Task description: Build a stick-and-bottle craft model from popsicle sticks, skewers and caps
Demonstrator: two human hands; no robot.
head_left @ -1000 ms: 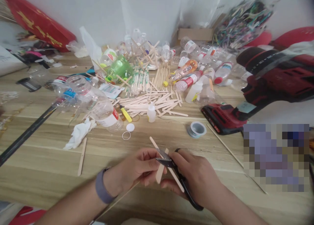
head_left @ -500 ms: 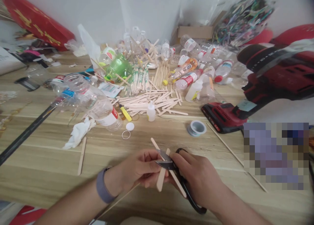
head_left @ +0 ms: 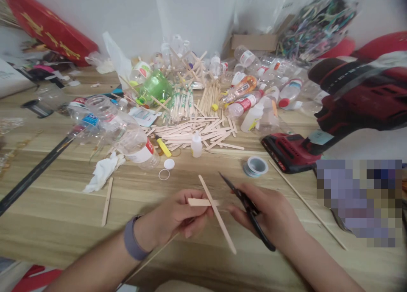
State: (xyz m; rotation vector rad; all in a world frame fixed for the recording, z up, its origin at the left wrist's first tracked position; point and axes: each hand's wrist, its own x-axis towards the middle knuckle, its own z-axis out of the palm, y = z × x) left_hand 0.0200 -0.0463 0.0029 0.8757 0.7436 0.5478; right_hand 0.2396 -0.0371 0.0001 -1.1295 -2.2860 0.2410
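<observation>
Wood-grain table [head_left: 63, 207] fills the view, cluttered at its far side. Nearest, the left hand [head_left: 178, 217] pinches a short stick [head_left: 199, 202] between thumb and fingers; it lies level, its long axis left to right. Across its right end runs a long stick [head_left: 219, 220], slanting from far-left down to near-right. Just right of them, apart from both, the right hand [head_left: 273, 215] is closed around black scissors [head_left: 244, 203], tips pointing far-left. Farther off sit a tape roll [head_left: 255, 166], a glue bottle [head_left: 196, 144], a stick pile [head_left: 190, 133], and a red drill [head_left: 333, 113] at right.
</observation>
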